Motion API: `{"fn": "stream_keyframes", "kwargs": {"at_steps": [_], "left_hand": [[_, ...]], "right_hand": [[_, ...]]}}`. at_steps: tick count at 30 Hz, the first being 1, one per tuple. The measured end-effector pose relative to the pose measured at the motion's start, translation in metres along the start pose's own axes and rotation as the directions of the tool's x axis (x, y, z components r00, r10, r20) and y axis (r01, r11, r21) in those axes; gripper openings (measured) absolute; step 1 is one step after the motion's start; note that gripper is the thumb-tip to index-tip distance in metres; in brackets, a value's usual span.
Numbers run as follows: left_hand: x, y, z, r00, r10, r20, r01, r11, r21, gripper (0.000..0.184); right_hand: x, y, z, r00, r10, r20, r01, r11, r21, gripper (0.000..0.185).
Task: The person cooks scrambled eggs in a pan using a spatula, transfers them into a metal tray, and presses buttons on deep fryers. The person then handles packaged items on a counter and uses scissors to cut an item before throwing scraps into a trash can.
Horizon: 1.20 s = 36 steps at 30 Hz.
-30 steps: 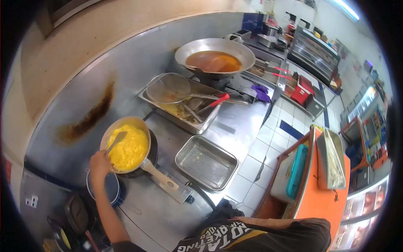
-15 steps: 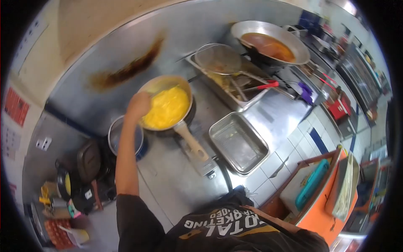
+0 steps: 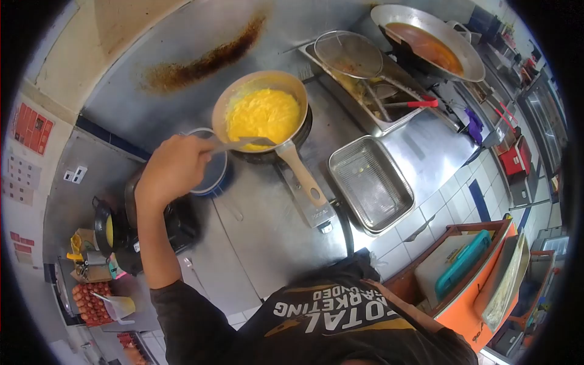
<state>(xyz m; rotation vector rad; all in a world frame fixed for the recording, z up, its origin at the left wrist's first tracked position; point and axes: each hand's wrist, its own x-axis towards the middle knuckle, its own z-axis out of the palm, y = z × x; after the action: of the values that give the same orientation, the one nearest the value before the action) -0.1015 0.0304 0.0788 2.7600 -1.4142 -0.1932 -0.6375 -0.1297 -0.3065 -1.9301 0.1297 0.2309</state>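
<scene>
Stained steel wall (image 3: 182, 45) backs pan (image 3: 220, 109) w/ soft, lumpy, bright-yellow egg (image 3: 264, 114), L grip (image 3: 174, 168) clenched on spatula (image 3: 243, 143).

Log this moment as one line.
left hand: gripping spatula | right hand: not visible | spatula blade: at near side of pan | pan: yellow food inside

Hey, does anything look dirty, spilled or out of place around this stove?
Yes. A dark brown stain streaks the grey metal wall behind the frying pan, possibly scorching. A few yellow bits also lie loose in the metal tray.
</scene>
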Motion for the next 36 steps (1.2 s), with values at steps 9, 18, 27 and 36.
{"fn": "stream_keyframes", "kwargs": {"at_steps": [9, 18, 27, 36], "left_hand": [[0.063, -0.028, 0.118, 0.981, -0.103, -0.164, 0.125, 0.984, 0.129, 0.021], [0.111, -0.052, 0.111, 0.949, -0.030, -0.315, 0.056, 0.996, 0.073, 0.027], [0.037, -0.029, 0.016, 0.992, 0.080, -0.099, -0.018, 0.858, 0.513, 0.030], [0.110, -0.084, 0.073, 0.946, 0.263, -0.188, -0.097, 0.786, 0.611, 0.028]], "right_hand": [[0.001, -0.014, 0.002, 0.999, -0.013, -0.032, 0.018, 0.987, 0.160, 0.068], [0.003, -0.020, -0.002, 0.997, 0.072, 0.040, -0.073, 0.996, 0.045, 0.072], [0.009, -0.054, -0.013, 0.995, 0.099, 0.011, -0.100, 0.993, 0.066, 0.071], [0.015, -0.034, -0.004, 0.996, -0.037, -0.079, 0.038, 0.999, 0.017, 0.065]]}}
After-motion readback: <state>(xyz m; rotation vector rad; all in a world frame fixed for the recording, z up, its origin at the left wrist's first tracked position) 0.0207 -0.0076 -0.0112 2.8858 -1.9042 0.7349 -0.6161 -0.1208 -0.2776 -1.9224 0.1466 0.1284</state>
